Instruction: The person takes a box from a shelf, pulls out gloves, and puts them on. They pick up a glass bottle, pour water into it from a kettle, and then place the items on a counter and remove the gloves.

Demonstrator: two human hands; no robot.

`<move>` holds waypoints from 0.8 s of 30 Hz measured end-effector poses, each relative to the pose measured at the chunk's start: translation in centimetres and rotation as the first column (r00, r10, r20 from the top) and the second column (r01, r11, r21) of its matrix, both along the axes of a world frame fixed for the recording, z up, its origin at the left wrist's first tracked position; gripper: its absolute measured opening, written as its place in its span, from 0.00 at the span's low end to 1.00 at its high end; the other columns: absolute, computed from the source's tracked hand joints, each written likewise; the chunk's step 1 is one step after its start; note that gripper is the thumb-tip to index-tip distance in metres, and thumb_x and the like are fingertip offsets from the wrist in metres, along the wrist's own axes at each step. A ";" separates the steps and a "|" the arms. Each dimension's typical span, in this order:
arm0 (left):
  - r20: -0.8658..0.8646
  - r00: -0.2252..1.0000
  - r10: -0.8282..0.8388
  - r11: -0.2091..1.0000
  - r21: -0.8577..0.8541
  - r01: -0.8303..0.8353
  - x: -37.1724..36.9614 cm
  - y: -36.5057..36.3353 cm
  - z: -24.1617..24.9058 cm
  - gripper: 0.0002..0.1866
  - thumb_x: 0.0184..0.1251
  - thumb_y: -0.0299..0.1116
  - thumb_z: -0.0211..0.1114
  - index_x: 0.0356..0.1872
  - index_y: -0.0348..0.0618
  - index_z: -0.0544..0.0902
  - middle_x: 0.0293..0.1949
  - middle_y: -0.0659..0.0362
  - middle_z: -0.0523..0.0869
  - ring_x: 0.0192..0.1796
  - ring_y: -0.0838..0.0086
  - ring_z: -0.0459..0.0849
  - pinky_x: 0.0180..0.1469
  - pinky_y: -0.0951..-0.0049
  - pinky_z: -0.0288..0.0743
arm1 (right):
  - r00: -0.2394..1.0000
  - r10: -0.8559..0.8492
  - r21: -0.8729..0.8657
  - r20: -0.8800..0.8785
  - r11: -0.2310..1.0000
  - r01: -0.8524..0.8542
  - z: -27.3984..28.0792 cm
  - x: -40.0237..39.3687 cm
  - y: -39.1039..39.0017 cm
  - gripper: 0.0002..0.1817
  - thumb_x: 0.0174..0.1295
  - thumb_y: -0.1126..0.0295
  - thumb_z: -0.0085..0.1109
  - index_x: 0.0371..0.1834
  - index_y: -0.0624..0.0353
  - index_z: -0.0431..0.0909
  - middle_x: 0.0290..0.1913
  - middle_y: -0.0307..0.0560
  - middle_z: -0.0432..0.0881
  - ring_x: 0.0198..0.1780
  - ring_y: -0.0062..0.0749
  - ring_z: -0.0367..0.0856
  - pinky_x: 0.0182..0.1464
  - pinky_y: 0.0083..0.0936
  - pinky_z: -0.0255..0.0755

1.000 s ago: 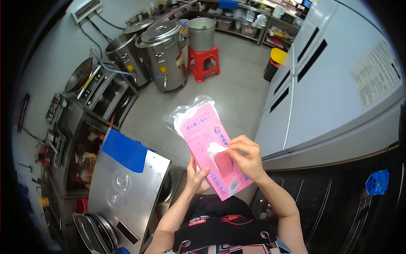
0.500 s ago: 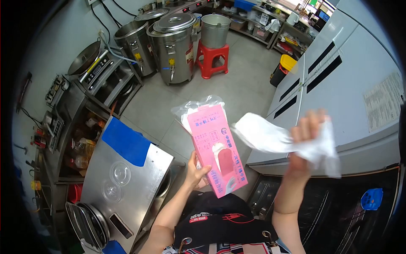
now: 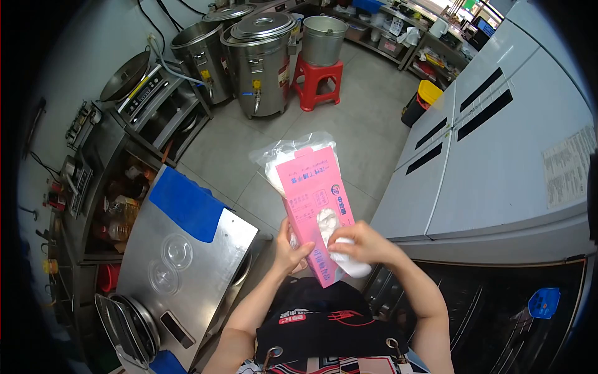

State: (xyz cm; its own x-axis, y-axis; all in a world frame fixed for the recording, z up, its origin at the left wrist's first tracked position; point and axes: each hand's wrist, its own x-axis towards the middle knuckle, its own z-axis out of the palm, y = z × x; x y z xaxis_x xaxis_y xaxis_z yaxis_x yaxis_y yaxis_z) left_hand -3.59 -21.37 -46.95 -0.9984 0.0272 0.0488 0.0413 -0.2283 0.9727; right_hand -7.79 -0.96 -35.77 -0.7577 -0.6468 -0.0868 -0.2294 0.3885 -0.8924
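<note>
My left hand (image 3: 290, 250) is wrapped round the lower left side of a pink glove box (image 3: 309, 177), which is tilted in front of my apron. Clear plastic wrap and white gloves (image 3: 273, 169) bulge from the box's far end. Over the oval opening in its front, my right hand (image 3: 364, 243) pinches a white disposable glove (image 3: 352, 267), which hangs below the fingers. More white glove material (image 3: 326, 219) shows in the opening beside the fingertips. I cannot make out whether it is joined to the glove in my fingers.
At my left is a steel table (image 3: 208, 265) with a blue cloth (image 3: 187, 202), clear lids (image 3: 176, 252) and a phone (image 3: 177, 329). White refrigerator doors (image 3: 479, 168) stand at right. Ahead are steel barrels (image 3: 258, 68) and a red stool (image 3: 317, 81) bearing a bucket (image 3: 324, 42).
My right hand has come back from the far right to the front of the box, with white glove material in its fingers. My left hand still holds the box.
</note>
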 end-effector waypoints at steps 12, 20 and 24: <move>-0.013 1.000 -0.008 0.997 0.071 0.009 -0.1 0.8 1.1 0.38 0.51 0.27 0.71 0.63 0.32 0.62 0.52 0.49 0.78 0.56 0.68 0.78 0.59 0.67 0.71 | 0.608 -0.129 0.202 -0.784 0.872 0.445 1.0 0.3 -2.0 0.05 0.48 0.74 0.61 0.30 0.55 0.79 0.23 0.41 0.75 0.30 0.35 0.79 0.28 0.31 0.72; 0.000 0.999 -0.036 0.984 0.176 0.035 0.7 1.5 2.0 0.40 0.51 0.24 0.70 0.65 0.33 0.60 0.54 0.49 0.77 0.57 0.67 0.79 0.59 0.67 0.73 | 0.526 -0.006 0.237 -0.850 0.888 0.394 -0.2 0.0 -2.1 0.05 0.45 0.72 0.59 0.27 0.58 0.77 0.24 0.41 0.74 0.29 0.33 0.79 0.29 0.29 0.73; -0.007 0.999 -0.032 0.984 0.177 0.032 0.8 1.5 2.1 0.39 0.52 0.24 0.70 0.65 0.33 0.60 0.54 0.49 0.77 0.56 0.67 0.79 0.59 0.67 0.73 | 0.490 0.048 0.219 -0.870 0.929 0.298 -0.6 -0.4 -1.9 0.05 0.44 0.73 0.59 0.24 0.58 0.74 0.24 0.41 0.71 0.28 0.33 0.77 0.27 0.28 0.71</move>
State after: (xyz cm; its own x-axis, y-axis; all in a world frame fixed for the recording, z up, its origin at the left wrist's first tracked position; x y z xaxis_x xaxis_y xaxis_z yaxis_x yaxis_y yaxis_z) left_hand -2.82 -19.90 -44.81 -0.9970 0.0496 0.0600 0.0353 -0.3984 0.9165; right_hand -8.23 -2.87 -36.37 -0.6353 -0.6055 0.4794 -0.7276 0.6773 -0.1088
